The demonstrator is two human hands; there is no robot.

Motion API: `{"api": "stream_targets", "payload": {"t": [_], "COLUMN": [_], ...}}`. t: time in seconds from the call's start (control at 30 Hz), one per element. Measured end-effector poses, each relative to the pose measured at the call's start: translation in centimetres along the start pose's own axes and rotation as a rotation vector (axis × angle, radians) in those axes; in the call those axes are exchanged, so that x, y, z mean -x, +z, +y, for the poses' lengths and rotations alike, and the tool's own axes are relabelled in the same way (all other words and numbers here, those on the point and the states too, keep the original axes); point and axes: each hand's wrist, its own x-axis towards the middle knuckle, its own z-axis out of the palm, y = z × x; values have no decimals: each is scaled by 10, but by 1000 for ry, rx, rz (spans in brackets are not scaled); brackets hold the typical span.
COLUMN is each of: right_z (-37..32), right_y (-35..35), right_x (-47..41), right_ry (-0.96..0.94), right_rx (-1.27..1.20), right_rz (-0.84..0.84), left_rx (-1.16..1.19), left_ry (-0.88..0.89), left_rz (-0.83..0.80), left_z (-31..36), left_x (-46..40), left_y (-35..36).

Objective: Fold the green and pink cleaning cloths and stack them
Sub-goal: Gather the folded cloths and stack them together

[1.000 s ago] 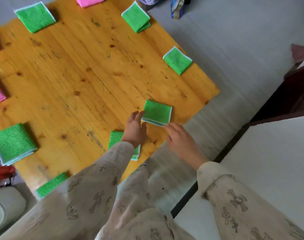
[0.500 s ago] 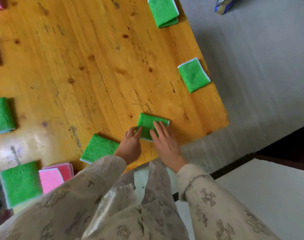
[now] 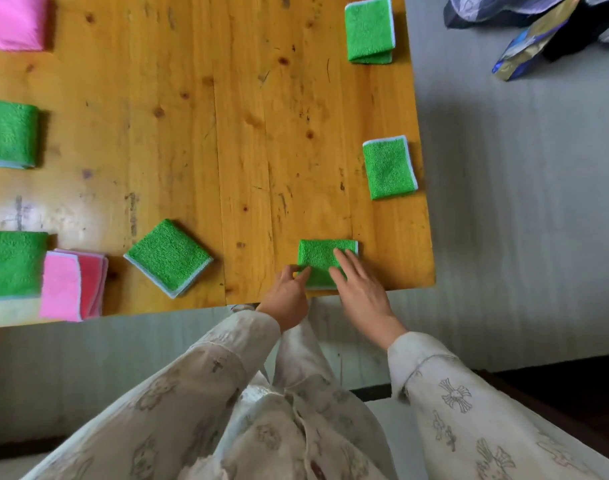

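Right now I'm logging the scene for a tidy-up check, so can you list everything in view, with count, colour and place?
Table: one, yellow-brown wood, fills the upper left.
Folded green cloths: six. One under the hands, one tilted to its left, two along the right edge, two cut off at the left edge.
Pink cloths: a small stack at the near left edge, one at the top left corner.
Bags: a dark and blue heap on the grey floor, top right.
Sleeves: two, pale and patterned.
Hands: left pinches the near cloth's left edge; right lies flat on it.
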Motion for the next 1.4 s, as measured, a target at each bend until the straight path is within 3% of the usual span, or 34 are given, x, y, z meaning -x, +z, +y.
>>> {"api": "stream_targets", "payload": {"t": [0.13, 0.27, 0.4, 0.5, 0.67, 0.8, 0.87, 0.93, 1.0, 1.1, 1.4], "right_z": [0, -15, -61, -102, -160, -188, -192, -191, -191, -188, -140], "right_y": [-5, -14, -27, -33, -27, -20, -14, -14, -18, -25, -26], "right_x": [2, -6, -29, -56, -98, -102, -96, -91, -90, -90, -65], "right_ry": [-24, -98, -186, -182, -5, 126, 189, 327, 511, 664, 657], "right_rx": [-29, 11, -88, -213, -419, -495, -533, -691, -1002, -1252, -1078], "right_rz": [-70, -9, 89, 0, -222, -153, -157, -238, -344, -343, -189], "left_rx": [51, 164, 205, 153, 139, -274, -374, -355, -265, -207, -40], "left_ry": [-12, -51, -216, -351, -439, -264, -223, -215, -211, -214, -114], "left_rz": [54, 342, 599, 658, 481, 467, 422, 359, 313, 299, 235], "left_z": [-3, -29, -75, -109, -139, -162, -172, -178, -179, -170, -122], "left_x": [8, 24, 40, 54, 62, 52, 42, 35, 33, 38, 61], "left_y": [-11, -45, -80, -98, -101, -106, -114, -122, -125, -114, -46]}}
